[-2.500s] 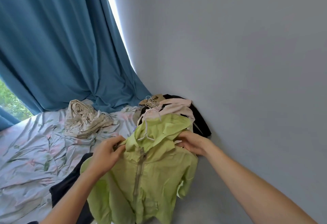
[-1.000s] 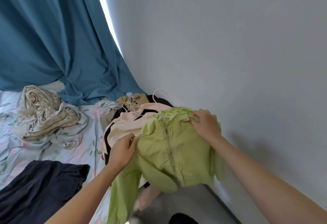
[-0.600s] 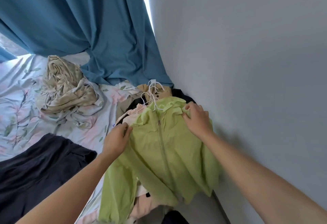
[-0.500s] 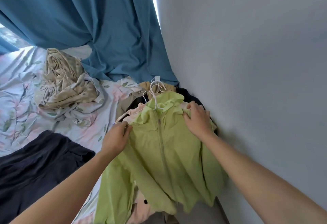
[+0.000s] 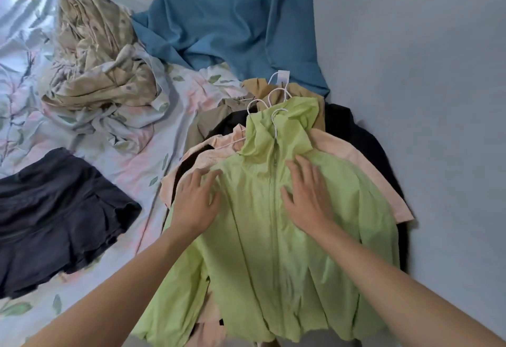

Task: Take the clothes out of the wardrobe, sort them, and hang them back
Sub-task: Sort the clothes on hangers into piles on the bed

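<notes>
Home bedroom: bed with floral sheet (image 5: 169, 138), blue curtain (image 5: 232, 18) by grey wall (image 5: 424, 73), clothes on hangers (image 5: 276, 92).

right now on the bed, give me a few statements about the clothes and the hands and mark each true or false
1. Both hands lie flat on the green jacket. True: the left hand and the right hand rest on it with fingers spread.
2. The green jacket lies under the peach garment. False: it lies on top of the pile.
3. The green jacket's zip is closed. True.
4. The dark skirt is on a hanger. False: it lies loose on the floral sheet, apart from the pile.
5. White hanger hooks show above the green hood. True.
</notes>
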`<state>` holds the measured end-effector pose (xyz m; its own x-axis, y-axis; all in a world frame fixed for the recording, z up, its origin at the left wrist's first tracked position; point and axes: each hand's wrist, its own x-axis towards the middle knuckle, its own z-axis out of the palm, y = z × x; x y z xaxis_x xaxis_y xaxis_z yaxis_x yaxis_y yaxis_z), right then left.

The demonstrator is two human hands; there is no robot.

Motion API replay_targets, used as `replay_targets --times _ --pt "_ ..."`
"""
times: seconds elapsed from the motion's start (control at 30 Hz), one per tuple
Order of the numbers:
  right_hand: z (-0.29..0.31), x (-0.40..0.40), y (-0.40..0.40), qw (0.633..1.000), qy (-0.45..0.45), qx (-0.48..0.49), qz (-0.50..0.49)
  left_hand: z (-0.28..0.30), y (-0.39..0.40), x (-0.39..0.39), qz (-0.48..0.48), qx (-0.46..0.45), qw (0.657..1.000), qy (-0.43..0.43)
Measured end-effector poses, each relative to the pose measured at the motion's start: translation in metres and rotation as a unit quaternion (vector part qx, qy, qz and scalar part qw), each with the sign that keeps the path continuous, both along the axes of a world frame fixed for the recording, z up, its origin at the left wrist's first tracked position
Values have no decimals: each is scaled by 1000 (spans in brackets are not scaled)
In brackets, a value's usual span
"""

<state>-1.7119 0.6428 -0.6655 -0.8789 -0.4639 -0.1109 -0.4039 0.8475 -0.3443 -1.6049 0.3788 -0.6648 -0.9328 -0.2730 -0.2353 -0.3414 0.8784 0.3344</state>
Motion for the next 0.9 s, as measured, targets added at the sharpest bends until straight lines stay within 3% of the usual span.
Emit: replay_targets --times 0.3,0.57,0.73,0.9 --pt "-1 43 -95 994 -37 -31 99 1 -65 74 100 -5 995 -15" --pt "4 97 -208 974 -91 -39 204 3 -150 187 197 -28 980 -20" --pt "-3 139 -274 961 -84 -60 255 -20 -195 259 240 -16 970 -32" --pt "-38 176 -347 952 -90 -22 293 -53 -258 308 266 4 962 -53"
